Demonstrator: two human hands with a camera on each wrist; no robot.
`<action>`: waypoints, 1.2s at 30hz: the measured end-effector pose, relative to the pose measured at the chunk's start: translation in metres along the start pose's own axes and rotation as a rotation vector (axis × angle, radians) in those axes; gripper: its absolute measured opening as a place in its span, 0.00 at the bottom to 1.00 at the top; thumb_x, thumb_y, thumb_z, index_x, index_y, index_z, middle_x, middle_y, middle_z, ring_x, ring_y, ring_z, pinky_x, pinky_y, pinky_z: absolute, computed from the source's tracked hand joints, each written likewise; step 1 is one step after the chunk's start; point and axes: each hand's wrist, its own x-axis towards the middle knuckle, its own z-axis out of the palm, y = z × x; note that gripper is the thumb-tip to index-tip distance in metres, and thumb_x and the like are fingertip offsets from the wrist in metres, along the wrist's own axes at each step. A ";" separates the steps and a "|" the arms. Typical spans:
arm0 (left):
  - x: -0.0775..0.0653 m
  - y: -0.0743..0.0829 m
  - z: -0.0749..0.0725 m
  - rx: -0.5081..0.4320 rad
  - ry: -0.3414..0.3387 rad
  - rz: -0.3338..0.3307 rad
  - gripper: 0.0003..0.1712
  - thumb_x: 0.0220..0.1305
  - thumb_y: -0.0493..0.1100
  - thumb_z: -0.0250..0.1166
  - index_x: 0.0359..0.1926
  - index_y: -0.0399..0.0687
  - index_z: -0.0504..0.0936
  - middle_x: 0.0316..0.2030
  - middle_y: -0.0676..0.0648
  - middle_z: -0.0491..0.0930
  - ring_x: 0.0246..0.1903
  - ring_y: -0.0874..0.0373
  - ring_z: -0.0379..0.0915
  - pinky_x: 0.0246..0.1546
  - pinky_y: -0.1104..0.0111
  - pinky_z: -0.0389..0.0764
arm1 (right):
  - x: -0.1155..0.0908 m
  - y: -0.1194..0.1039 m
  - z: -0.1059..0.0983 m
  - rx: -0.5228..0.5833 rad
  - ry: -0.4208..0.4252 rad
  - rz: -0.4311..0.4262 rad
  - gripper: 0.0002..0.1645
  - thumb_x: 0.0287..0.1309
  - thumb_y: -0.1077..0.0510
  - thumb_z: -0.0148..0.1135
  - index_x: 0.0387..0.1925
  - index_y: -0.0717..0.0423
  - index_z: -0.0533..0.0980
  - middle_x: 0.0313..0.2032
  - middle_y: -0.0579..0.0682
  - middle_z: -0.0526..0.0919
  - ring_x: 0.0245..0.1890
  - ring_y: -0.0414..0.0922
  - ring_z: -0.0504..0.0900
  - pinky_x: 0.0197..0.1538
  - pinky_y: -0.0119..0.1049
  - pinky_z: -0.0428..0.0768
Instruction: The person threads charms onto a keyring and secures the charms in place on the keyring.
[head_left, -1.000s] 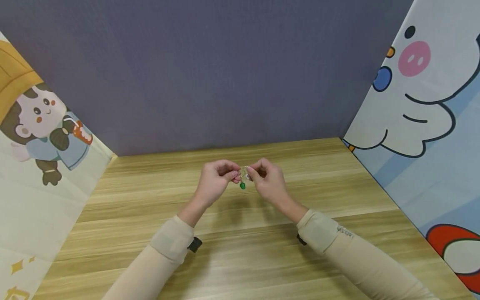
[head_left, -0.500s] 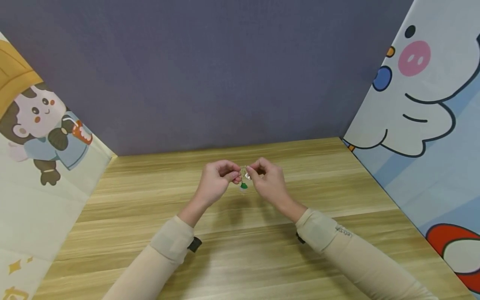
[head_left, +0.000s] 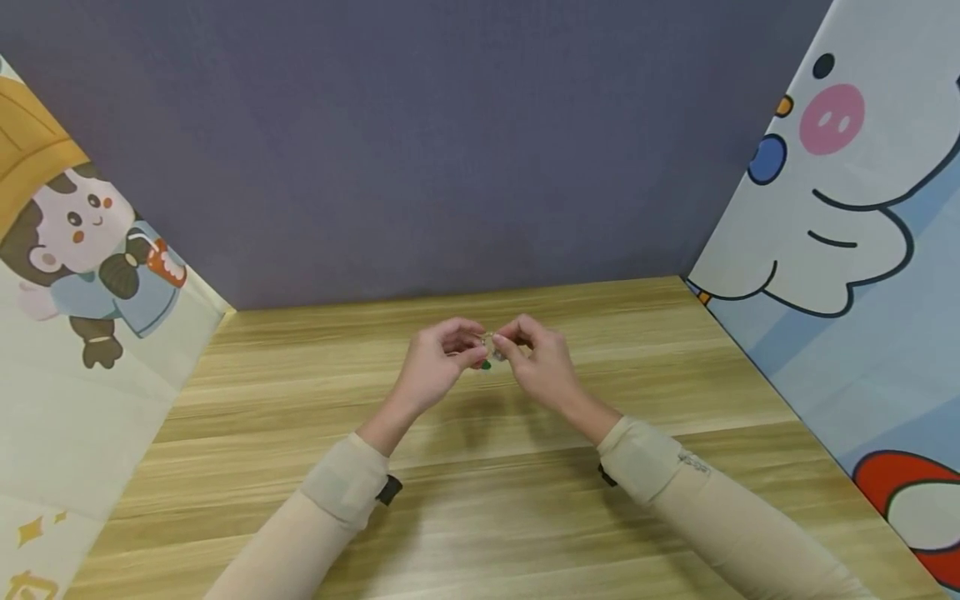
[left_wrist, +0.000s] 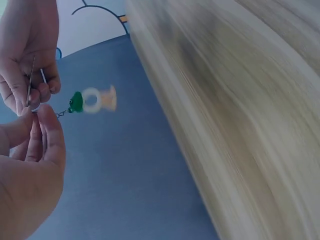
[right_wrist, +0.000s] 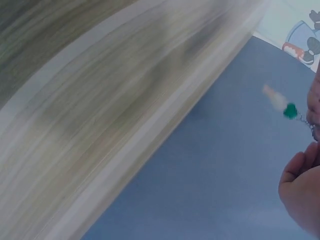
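Hanging from a short chain [left_wrist: 63, 113], a small charm [left_wrist: 85, 101] in green, white and peach dangles just beside my fingertips, between my hands and above the table [head_left: 480, 533]. My left hand [head_left: 438, 362] is closed to a pinch, thumb against fingers, where the chain meets a thin metal ring [left_wrist: 30, 82]. My right hand [head_left: 542, 358] pinches that ring from the other side, fingers bent. Pale sleeves [head_left: 288, 546] cover my forearms. Beyond the wood-grain tabletop rises a dark blue-grey wall [head_left: 450, 150], flanked by a left panel [head_left: 127, 283] and a right panel [head_left: 832, 242] printed with cartoons.
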 end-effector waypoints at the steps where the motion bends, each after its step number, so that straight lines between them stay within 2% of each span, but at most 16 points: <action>1: 0.000 0.000 0.000 0.035 0.002 0.020 0.15 0.71 0.38 0.71 0.57 0.42 0.86 0.41 0.43 0.91 0.36 0.52 0.89 0.40 0.65 0.90 | 0.000 0.000 -0.001 -0.007 -0.015 -0.008 0.04 0.73 0.62 0.65 0.41 0.61 0.81 0.35 0.55 0.88 0.37 0.49 0.88 0.51 0.52 0.89; 7: -0.001 -0.003 -0.002 0.217 0.040 0.216 0.10 0.70 0.41 0.72 0.49 0.41 0.90 0.41 0.45 0.88 0.37 0.55 0.87 0.42 0.69 0.89 | 0.001 0.000 -0.006 -0.025 -0.084 -0.024 0.05 0.76 0.60 0.62 0.43 0.58 0.81 0.35 0.53 0.87 0.37 0.48 0.87 0.45 0.47 0.87; 11: -0.002 -0.007 -0.006 0.411 0.052 0.462 0.06 0.71 0.38 0.71 0.44 0.40 0.91 0.43 0.45 0.88 0.38 0.56 0.86 0.40 0.71 0.88 | 0.003 -0.001 -0.008 -0.014 -0.124 0.015 0.06 0.78 0.58 0.61 0.44 0.56 0.80 0.36 0.51 0.87 0.39 0.45 0.88 0.45 0.41 0.87; 14: -0.002 -0.008 -0.009 0.620 0.060 0.678 0.05 0.72 0.36 0.70 0.43 0.39 0.90 0.42 0.45 0.88 0.38 0.55 0.86 0.39 0.69 0.88 | 0.004 -0.002 -0.011 0.005 -0.157 0.056 0.07 0.78 0.56 0.60 0.45 0.55 0.80 0.36 0.51 0.87 0.40 0.44 0.87 0.46 0.41 0.86; 17: -0.002 -0.008 -0.011 0.789 0.062 0.820 0.03 0.71 0.35 0.71 0.42 0.40 0.90 0.40 0.45 0.88 0.37 0.55 0.86 0.40 0.69 0.89 | 0.005 -0.004 -0.014 0.010 -0.195 0.095 0.09 0.79 0.55 0.61 0.47 0.55 0.82 0.36 0.51 0.88 0.40 0.45 0.87 0.44 0.42 0.85; 20: -0.001 -0.009 -0.012 0.883 0.057 0.883 0.03 0.71 0.36 0.71 0.41 0.41 0.90 0.38 0.45 0.88 0.37 0.55 0.86 0.40 0.69 0.89 | 0.005 -0.003 -0.017 0.004 -0.257 0.130 0.11 0.79 0.53 0.61 0.49 0.54 0.85 0.38 0.52 0.88 0.39 0.47 0.86 0.42 0.39 0.84; 26: 0.001 -0.012 -0.014 0.978 0.057 0.958 0.04 0.70 0.36 0.68 0.37 0.42 0.89 0.34 0.47 0.86 0.32 0.55 0.85 0.37 0.66 0.88 | 0.008 0.001 -0.022 0.017 -0.372 0.153 0.12 0.78 0.52 0.62 0.46 0.52 0.87 0.38 0.51 0.88 0.37 0.47 0.84 0.39 0.38 0.83; 31: 0.003 -0.012 -0.013 0.971 0.059 0.987 0.04 0.67 0.36 0.68 0.34 0.43 0.87 0.30 0.49 0.83 0.27 0.58 0.80 0.29 0.67 0.84 | 0.012 0.004 -0.026 0.042 -0.409 0.150 0.10 0.75 0.53 0.65 0.42 0.53 0.89 0.35 0.53 0.89 0.35 0.45 0.84 0.39 0.38 0.83; 36: 0.002 -0.011 -0.013 0.945 0.050 0.990 0.05 0.68 0.36 0.66 0.33 0.44 0.86 0.29 0.50 0.81 0.25 0.58 0.78 0.28 0.67 0.82 | 0.013 0.004 -0.030 0.067 -0.440 0.165 0.12 0.75 0.54 0.66 0.46 0.55 0.90 0.38 0.54 0.91 0.37 0.45 0.84 0.43 0.44 0.86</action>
